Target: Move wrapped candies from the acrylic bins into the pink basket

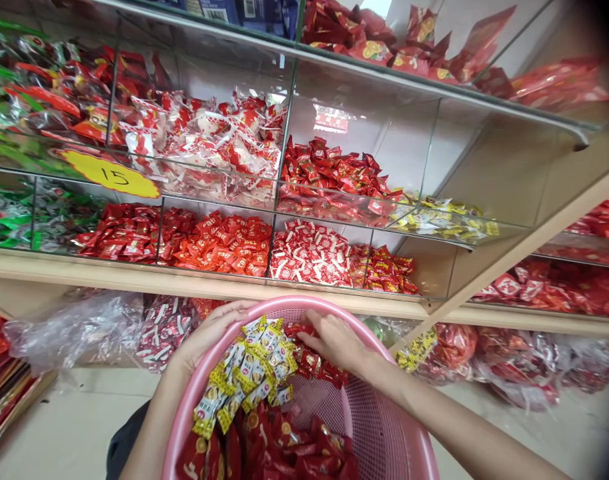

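A round pink plastic basket [351,313] with meshed sides is in the lower middle of the head view. My left hand [207,337] is on its left rim, fingers laid along the outside and holding it. Inside the basket, my right hand [334,340] reaches in from the right, its fingers curled at small red wrapped candies [311,363]; the fingertips are partly hidden. Yellow-and-white wrapped candies [257,367] are heaped on the basket's left side. Larger dark red packets [284,440] fill the near part.
Glass-fronted shelves [359,213] with divided bins of wrapped candies stand ahead. A yellow tag [111,173] marked 15 hangs on the left. Plastic bags of candies [167,330] lie beneath the wooden ledge [109,273]. A slanting wooden post [524,233] is at right.
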`<action>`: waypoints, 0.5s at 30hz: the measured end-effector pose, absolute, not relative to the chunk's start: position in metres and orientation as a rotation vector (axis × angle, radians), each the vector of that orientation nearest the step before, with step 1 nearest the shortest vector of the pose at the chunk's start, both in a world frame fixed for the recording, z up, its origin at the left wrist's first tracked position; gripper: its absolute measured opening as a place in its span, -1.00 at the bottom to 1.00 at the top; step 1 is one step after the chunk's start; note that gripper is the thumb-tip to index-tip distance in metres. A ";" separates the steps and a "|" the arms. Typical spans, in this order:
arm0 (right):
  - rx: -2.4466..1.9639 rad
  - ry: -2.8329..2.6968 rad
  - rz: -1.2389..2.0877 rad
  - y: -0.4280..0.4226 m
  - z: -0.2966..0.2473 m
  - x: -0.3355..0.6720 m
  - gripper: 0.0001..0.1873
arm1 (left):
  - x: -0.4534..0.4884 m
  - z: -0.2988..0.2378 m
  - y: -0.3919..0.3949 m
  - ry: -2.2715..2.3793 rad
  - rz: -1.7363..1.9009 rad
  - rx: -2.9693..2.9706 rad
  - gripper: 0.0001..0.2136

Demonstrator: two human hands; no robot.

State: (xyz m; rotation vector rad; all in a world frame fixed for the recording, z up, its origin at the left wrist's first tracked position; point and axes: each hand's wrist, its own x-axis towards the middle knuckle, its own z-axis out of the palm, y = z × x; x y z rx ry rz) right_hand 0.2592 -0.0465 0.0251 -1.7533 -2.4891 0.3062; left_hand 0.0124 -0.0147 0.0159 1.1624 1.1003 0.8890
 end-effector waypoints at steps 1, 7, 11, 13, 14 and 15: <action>-1.732 -2.416 0.455 -0.049 0.028 0.264 -0.72 | 0.012 0.016 -0.015 1.098 0.890 1.160 -0.76; -1.506 -2.269 1.320 -0.075 0.047 0.296 -0.43 | 0.013 0.016 -0.016 1.131 0.887 1.128 -0.78; -1.538 -2.426 1.069 -0.084 0.044 0.297 -0.26 | 0.014 0.016 -0.015 1.121 0.874 1.172 -0.77; -1.455 -2.482 0.893 -0.082 0.040 0.293 -0.23 | 0.014 0.017 -0.015 1.096 0.861 1.183 -0.75; -1.416 -2.486 0.827 -0.080 0.038 0.290 -0.25 | 0.014 0.017 -0.015 1.082 0.859 1.182 -0.75; -1.391 -2.488 0.770 -0.078 0.037 0.287 -0.28 | 0.014 0.017 -0.015 1.069 0.860 1.179 -0.74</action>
